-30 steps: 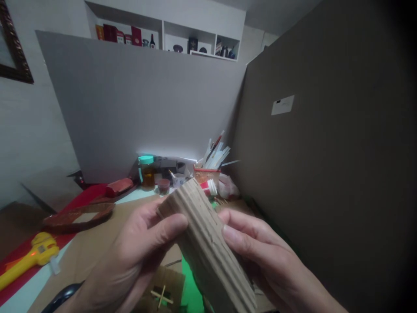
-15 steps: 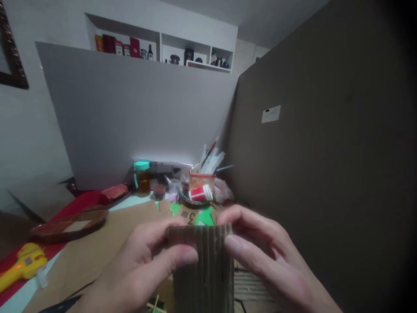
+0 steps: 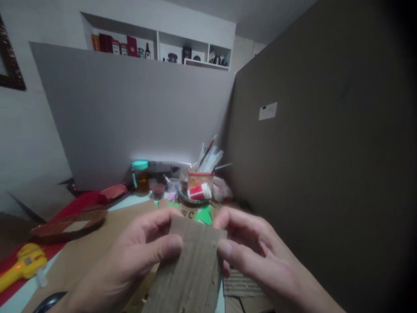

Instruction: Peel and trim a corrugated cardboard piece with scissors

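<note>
A strip of corrugated cardboard [image 3: 192,269], its ridges running lengthwise, is held up before me and tilted. My left hand [image 3: 140,252] grips its upper left edge, thumb on the near face and fingers behind. At the upper right corner, my right hand [image 3: 257,252] pinches the strip between thumb and fingers. Below my right hand lies another ribbed cardboard piece [image 3: 243,286]. Just beyond the strip are green paper scraps [image 3: 204,214] and printed cardboard [image 3: 187,211]. The strip's lower end runs out of view.
A yellow glue gun [image 3: 28,263] lies at the left beside a large cardboard sheet [image 3: 87,252]. Farther back stand a teal-lidded jar [image 3: 141,179], a red-and-white paper cup [image 3: 199,191] and a holder of white sticks [image 3: 201,179]. Grey panels [image 3: 146,108] rise behind and at the right.
The cardboard strip has tilted, its lower end now swinging toward the left and its face turned more upward. Both hands have shifted slightly with it. The camera view has moved a little.
</note>
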A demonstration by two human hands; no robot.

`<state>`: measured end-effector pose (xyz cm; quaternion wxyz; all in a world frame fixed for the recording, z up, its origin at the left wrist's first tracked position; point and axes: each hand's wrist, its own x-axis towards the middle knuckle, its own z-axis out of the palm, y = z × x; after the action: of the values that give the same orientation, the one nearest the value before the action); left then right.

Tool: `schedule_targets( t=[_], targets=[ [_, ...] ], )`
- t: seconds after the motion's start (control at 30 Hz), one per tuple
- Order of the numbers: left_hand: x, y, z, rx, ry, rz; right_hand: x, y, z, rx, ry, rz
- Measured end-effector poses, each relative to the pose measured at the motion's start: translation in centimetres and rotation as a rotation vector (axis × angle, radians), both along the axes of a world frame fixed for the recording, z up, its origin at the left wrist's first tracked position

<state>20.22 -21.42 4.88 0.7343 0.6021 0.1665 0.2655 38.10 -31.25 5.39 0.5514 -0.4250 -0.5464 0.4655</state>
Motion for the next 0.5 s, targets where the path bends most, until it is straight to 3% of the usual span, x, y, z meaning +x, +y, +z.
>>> schedule_targets(
  t=[0.1,0.23,0.5],
  targets=[
    [0.2,-0.4,0.3,-0.034,-0.017,0.062,0.1,0.2,0.0,-0.022,-0.007,0.022],
    [0.4,-0.8,0.8,0.081,0.070,0.194,-0.1,-0.2,0.7,-0.062,-0.048,0.079],
    [0.0,-1.2,0.7,0.228,0.090,0.219,-1.2,-1.1,1.6,-0.201,-0.066,-0.093]
  ],
)
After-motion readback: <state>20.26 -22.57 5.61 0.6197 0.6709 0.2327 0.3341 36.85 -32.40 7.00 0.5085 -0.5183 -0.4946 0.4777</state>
